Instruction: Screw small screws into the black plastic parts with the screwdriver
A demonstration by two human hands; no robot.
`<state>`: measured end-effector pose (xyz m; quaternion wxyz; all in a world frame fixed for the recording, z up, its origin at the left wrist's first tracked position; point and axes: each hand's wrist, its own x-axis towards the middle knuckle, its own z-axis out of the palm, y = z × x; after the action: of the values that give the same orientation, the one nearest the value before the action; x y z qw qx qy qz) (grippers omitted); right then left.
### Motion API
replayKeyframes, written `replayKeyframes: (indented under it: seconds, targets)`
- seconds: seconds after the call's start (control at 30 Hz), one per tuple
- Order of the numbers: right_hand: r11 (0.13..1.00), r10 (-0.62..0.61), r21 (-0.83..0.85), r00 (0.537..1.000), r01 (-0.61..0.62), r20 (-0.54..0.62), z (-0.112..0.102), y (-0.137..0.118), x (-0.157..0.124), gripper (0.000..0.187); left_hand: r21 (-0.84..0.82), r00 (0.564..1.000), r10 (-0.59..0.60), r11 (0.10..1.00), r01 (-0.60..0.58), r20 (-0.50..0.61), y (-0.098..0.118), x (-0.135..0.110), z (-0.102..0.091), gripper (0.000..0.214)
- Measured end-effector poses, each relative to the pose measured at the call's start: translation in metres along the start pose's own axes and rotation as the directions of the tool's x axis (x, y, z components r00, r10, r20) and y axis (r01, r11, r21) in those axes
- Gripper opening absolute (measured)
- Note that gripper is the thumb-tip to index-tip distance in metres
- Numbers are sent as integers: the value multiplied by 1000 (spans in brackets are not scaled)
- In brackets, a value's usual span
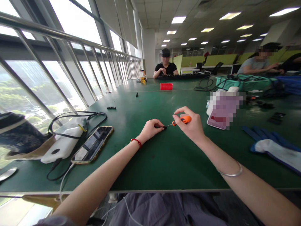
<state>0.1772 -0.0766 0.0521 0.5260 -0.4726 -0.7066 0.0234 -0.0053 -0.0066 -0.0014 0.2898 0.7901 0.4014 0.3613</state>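
Observation:
Near the middle of the green table [141, 169], my left hand [150, 129] pinches a small black part [165, 127] down at the tabletop; most of the part is hidden by the fingers, and its kind does not show. To its right, my right hand [191, 124] grips an orange-and-black screwdriver [185, 119] by the handle, the index finger raised and curled. The screwdriver's thin metal shaft points left, and its tip meets the black part or lies right beside it.
On the left lie a phone [92, 146], a white power bank [62, 146] and looped black cables. A pinkish phone-like object [217, 119] and a blue-white glove [277, 149] are at right. Farther off are a red tray [166, 86], green basket [246, 84] and two people.

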Motion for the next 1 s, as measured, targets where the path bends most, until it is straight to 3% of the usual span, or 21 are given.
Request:
replayKeyframes:
  seconds: [0.07,0.23,0.43,0.63,0.87,1.0]
  targets:
    - [1000,-26,14,1000,27,-14,0,0,-1,14,-16,1000,-8,1000,8,-1,0,0,0,7]
    - [997,-72,-19,995,71,-63,2,5,-1,31,-50,1000,-18,999,19,9,1,0,-1,6]
    - [1000,-8,2,999,8,36,3,0,-2,16,-82,999,-35,996,37,22,0,1,-1,6]
    - [999,-35,18,998,36,-53,4,4,-2,34,-99,999,-29,995,32,36,-2,2,-1,7]
    - [997,46,59,999,-47,21,4,1,-2,13,-62,999,-34,997,36,24,-3,2,0,8]
    - [997,26,73,999,-25,-24,5,5,-1,26,-10,1000,-24,1000,24,5,-2,2,1,8]
